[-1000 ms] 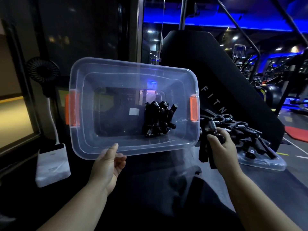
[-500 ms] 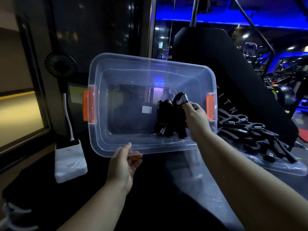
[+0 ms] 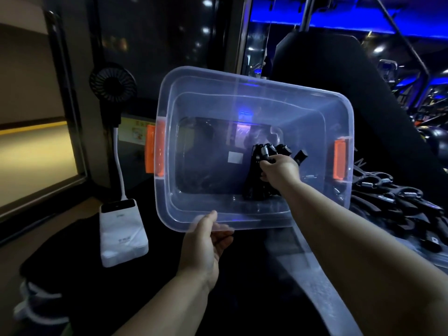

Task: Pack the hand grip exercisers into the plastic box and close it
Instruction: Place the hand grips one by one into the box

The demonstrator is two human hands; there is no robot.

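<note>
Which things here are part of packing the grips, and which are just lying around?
For the job:
clear plastic box with orange latches, gripped at its near rim by the left hand
black spring hand grip exercisers, held inside the box by the right hand
pile of black exercisers right of the box

Lying about:
white rectangular power bank
small round black fan

- You can read one pale letter, "N", on the black machine panel (image 3: pixel 339 69) beside the plastic box (image 3: pixel 242 90).
- Print on the yellow sticker (image 3: pixel 132 133) and the power bank (image 3: pixel 121 234) is too faint for you.
</note>
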